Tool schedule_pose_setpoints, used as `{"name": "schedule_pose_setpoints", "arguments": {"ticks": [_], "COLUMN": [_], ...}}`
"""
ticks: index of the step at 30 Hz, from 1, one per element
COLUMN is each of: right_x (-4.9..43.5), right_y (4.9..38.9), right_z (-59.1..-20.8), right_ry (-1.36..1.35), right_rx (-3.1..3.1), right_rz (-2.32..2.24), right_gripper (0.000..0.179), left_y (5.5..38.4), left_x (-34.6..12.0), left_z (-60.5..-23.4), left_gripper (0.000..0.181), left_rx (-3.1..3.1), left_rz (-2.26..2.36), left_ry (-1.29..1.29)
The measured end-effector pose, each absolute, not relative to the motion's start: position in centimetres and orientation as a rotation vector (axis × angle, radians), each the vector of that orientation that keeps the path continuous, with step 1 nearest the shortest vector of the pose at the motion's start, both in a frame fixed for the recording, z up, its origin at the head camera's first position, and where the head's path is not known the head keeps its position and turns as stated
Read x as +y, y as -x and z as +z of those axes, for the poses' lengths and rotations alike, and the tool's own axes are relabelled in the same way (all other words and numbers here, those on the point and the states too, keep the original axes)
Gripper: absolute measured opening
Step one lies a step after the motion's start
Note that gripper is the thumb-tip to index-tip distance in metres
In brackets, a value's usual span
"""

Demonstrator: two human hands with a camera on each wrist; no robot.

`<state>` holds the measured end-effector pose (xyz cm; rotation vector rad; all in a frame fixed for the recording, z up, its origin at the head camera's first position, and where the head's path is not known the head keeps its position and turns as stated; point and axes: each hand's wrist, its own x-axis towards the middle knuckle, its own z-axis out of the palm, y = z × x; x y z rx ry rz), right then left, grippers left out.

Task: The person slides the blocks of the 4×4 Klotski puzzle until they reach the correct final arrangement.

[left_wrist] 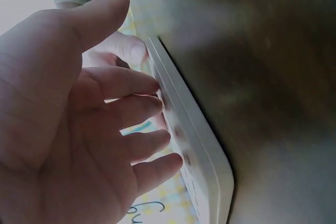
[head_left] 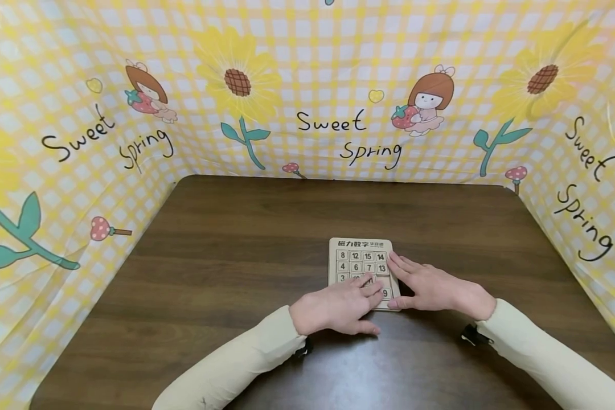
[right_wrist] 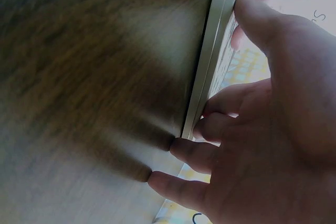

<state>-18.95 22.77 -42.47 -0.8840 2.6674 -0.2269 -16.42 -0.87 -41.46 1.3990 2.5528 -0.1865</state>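
Observation:
A pale number slide puzzle (head_left: 336, 244) lies flat on the table, with Chinese lettering along its top and rows of numbered tiles (head_left: 356, 262). My left hand (head_left: 340, 307) reaches over its lower part, fingers extended and fingertips on the tiles, hiding several of them. In the left wrist view, the fingertips (left_wrist: 176, 161) meet the face of the puzzle while the thumb stands away from it. At the puzzle's right edge rests my right hand (head_left: 433, 286), thumb on the lower right corner and fingers along the side. Two right fingertips (right_wrist: 157, 178) touch the table in the right wrist view.
The brown wooden table (head_left: 210, 273) extends around the puzzle. A yellow checked cloth (head_left: 307, 68) with flowers and lettering hangs along the back and both sides. Black straps (head_left: 475, 335) show under the cream sleeves (head_left: 246, 356).

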Motion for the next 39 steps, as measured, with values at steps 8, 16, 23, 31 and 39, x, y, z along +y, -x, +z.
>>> {"name": "schedule_pose_setpoints", "arguments": {"ticks": [8, 16, 23, 31, 39], "right_x": [22.8, 22.7, 22.7, 22.8, 22.8], "right_y": [18.9, 18.8, 18.9, 18.9, 18.9], "right_z": [-42.6, -42.7, -42.7, -42.6, -42.5], "right_ry": [0.898, 0.884, 0.879, 0.876, 0.870], "right_rx": [2.673, 2.664, 2.665, 2.655, 2.657], "right_rz": [-0.237, -0.247, -0.245, -0.252, -0.247], "right_gripper": [0.097, 0.098, 0.098, 0.097, 0.096], "left_y": [18.9, 19.9, 20.1, 19.8, 18.9], "left_x": [-0.4, -0.1, 0.0, 0.2, 0.3], "left_z": [-41.6, -41.8, -41.9, -41.8, -41.7], "left_gripper": [0.073, 0.076, 0.076, 0.080, 0.083], "left_rx": [2.598, 2.607, 2.615, 2.614, 2.613], "left_rz": [-0.171, -0.198, -0.184, -0.210, -0.251], "left_ry": [-1.355, -1.301, -1.312, -1.294, -1.276]}}
